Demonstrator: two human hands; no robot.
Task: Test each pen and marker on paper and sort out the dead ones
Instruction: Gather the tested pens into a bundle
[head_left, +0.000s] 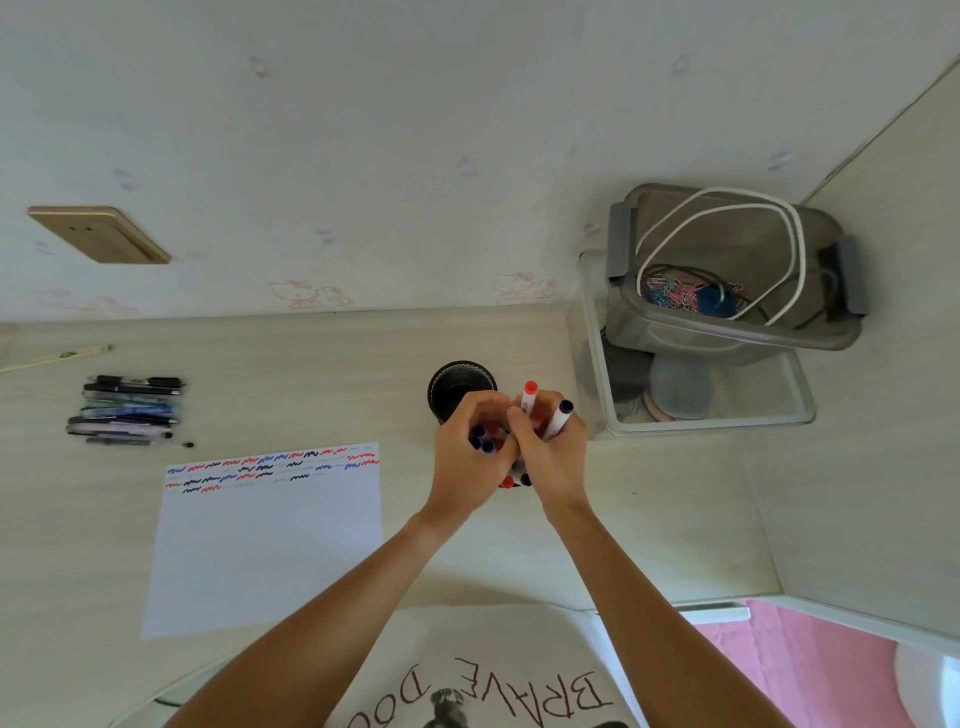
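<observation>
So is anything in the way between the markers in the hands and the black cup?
Nothing visible. The markers, gripped by the left hand and right hand, sit right beside the cup, whose mouth is open.

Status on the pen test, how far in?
Done: the paper carries three rows of red, blue and black squiggles, and a pile of pens lies sorted at far left. In hand: left hand and right hand grip a marker bundle beside the black cup. Left: cannot tell.
</observation>
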